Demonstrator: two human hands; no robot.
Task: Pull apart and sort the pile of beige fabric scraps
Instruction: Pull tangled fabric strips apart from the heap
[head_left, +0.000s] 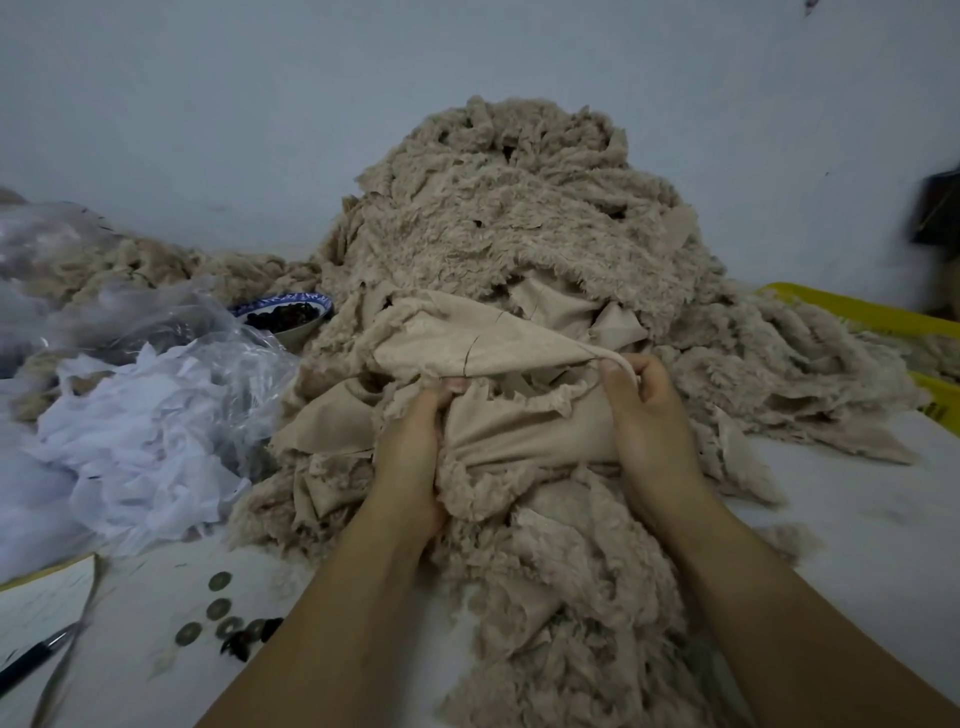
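Observation:
A tall pile of beige fleecy fabric scraps (519, 208) fills the middle of the white table and spills toward me. My left hand (410, 452) grips a bunched scrap (524, 431) at the pile's front, fingers curled into the cloth. My right hand (644, 410) pinches the corner of a smooth-backed beige piece (467, 340) between thumb and fingers; that piece stretches leftward over the bunch. Both hands sit close together, about a hand's width apart.
Clear plastic bags and white cloth (135, 426) lie at left. A blue-rimmed bowl (291, 317) of dark bits stands behind them. Coins (218, 608), a pen (31, 660) and paper (36, 603) lie at front left. A yellow bin (872, 314) sits at right.

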